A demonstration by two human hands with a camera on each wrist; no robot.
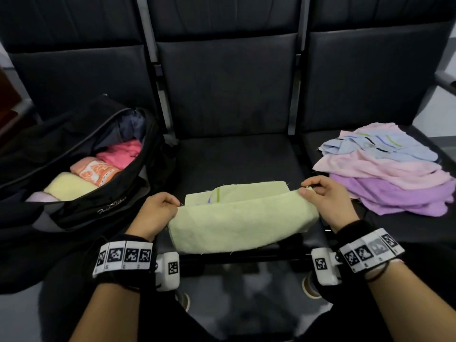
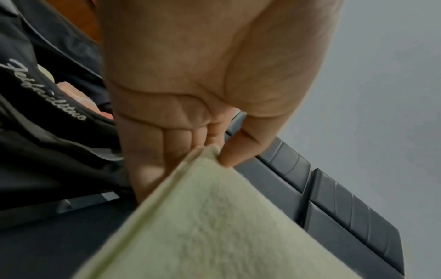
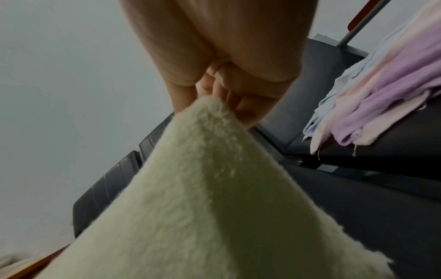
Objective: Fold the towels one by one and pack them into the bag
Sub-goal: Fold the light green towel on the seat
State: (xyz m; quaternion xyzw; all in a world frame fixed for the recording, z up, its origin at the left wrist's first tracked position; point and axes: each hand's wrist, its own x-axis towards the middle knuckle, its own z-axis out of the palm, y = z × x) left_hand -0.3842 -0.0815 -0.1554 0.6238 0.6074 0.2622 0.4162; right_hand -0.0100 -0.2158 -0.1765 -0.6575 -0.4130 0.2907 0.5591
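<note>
A pale green towel (image 1: 243, 218) lies on the middle seat (image 1: 237, 159), its near half lifted and curling over the far half. My left hand (image 1: 160, 211) pinches its left corner, seen close in the left wrist view as thumb and fingers on the green towel (image 2: 214, 217). My right hand (image 1: 323, 193) pinches the right corner, and the right wrist view shows the green towel (image 3: 203, 188) hanging from it. An open black bag (image 1: 81, 198) sits on the left seat with folded yellow, orange and pink towels inside.
A loose pile of towels (image 1: 389, 166), blue, pink and purple, lies on the right seat. Dark seat backs stand behind. The black bag (image 2: 47, 117) is right beside my left hand. The towel pile (image 3: 372, 94) is close to my right hand.
</note>
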